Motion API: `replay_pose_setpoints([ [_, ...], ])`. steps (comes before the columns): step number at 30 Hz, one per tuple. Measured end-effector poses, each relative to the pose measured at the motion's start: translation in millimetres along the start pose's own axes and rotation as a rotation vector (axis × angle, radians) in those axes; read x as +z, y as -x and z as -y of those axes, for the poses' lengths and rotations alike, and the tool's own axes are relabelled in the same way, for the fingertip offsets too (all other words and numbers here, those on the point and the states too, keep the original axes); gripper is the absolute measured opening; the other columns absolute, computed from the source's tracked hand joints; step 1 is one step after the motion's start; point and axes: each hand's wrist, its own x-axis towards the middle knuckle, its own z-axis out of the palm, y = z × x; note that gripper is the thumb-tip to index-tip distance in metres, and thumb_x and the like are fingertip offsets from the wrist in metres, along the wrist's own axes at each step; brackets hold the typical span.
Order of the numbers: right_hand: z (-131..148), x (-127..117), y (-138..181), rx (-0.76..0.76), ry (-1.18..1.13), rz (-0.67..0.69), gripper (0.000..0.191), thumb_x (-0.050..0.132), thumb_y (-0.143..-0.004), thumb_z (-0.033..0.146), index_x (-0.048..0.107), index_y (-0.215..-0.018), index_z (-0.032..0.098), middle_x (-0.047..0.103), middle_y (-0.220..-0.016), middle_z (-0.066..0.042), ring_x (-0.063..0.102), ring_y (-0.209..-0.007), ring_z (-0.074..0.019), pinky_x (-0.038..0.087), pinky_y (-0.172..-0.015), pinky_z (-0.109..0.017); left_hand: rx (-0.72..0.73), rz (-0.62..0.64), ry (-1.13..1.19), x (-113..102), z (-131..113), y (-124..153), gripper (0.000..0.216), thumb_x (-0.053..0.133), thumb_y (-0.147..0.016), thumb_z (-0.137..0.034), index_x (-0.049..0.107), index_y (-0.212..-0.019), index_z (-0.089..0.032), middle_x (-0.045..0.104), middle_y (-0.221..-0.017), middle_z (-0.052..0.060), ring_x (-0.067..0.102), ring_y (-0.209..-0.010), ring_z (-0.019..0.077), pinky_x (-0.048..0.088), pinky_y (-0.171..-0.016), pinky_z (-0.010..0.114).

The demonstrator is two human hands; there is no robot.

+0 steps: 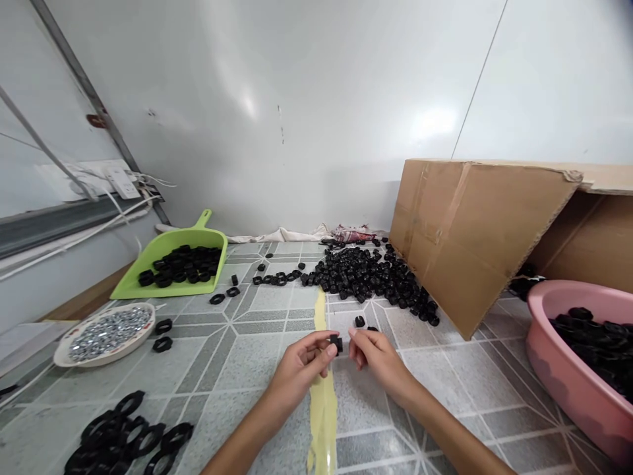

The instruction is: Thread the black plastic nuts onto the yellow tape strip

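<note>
My left hand (307,361) and my right hand (372,351) meet over the tiled floor, fingers pinched together. Between their fingertips sits a small black plastic part (337,343); the left thumb and fingers grip it and the right fingers touch its other side. Just beyond the hands lie two loose black parts (360,321). Farther back spreads a large pile of small black parts (372,274). A strip of yellowish tape (322,402) runs along the floor under my hands.
A green dustpan (148,280) holds black rings at the back left. A white dish (64,353) holds silvery nuts. Large black rings (126,432) lie at the near left. A tipped cardboard box (475,224) and a pink basin (554,376) of black parts stand at the right.
</note>
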Motion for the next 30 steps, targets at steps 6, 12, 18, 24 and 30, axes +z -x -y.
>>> replay_pose_setpoints([
  [6, -2.4, -5.1, -2.2, -0.052, -0.115, 0.114, 0.031, 0.075, -0.080, 0.043, 0.063, -0.096, 0.020, 0.052, -0.072, 0.003, 0.050, -0.066, -0.0129, 0.041, -0.062, -0.025, -0.022, -0.024, 0.007, 0.5, -3.8, 1.2, 0.051, 0.072, -0.079, -0.053, 0.068, -0.116, -0.018, 0.065, -0.085, 0.004, 0.052, -0.065, 0.0116, 0.041, -0.062, 0.023],
  [12, -1.0, -4.2, -1.9, -0.035, 0.021, 0.069, 0.042, 0.055, -0.093, 0.053, 0.059, -0.071, 0.018, 0.046, -0.055, 0.003, 0.045, -0.056, -0.0123, 0.037, -0.058, -0.026, -0.005, 0.000, -0.006, 1.2, -3.5, 2.1, 0.048, 0.071, -0.081, -0.052, 0.068, -0.117, -0.019, 0.066, -0.089, 0.004, 0.052, -0.065, 0.0107, 0.041, -0.063, 0.023],
  [18, -2.8, -4.5, -0.8, -0.044, -0.078, 0.146, 0.030, 0.073, -0.082, 0.044, 0.063, -0.097, 0.020, 0.050, -0.067, 0.005, 0.048, -0.062, -0.0122, 0.039, -0.060, -0.025, 0.020, 0.004, -0.008, 1.8, 2.3, 1.0, 0.045, 0.070, -0.082, -0.051, 0.067, -0.113, -0.018, 0.065, -0.086, 0.004, 0.052, -0.065, 0.0112, 0.040, -0.060, 0.023],
  [24, -2.3, -3.0, 0.5, -0.038, 0.013, 0.073, 0.042, 0.051, -0.096, 0.051, 0.061, -0.073, 0.017, 0.047, -0.057, 0.003, 0.047, -0.057, -0.0124, 0.037, -0.060, -0.027, 0.046, 0.010, -0.010, 1.6, 4.8, 0.5, 0.041, 0.070, -0.084, -0.049, 0.066, -0.114, -0.021, 0.066, -0.093, 0.005, 0.057, -0.077, 0.0151, 0.046, -0.070, 0.026],
  [30, -2.3, -5.5, -1.3, -0.063, -0.121, 0.153, 0.029, 0.074, -0.082, 0.042, 0.061, -0.094, 0.020, 0.053, -0.071, 0.004, 0.051, -0.064, -0.0124, 0.041, -0.063, -0.025, 0.028, 0.004, -0.014, 3.3, -0.1, 2.5, 0.043, 0.070, -0.083, -0.049, 0.066, -0.113, -0.019, 0.068, -0.094, 0.006, 0.057, -0.074, 0.0142, 0.046, -0.068, 0.025],
])
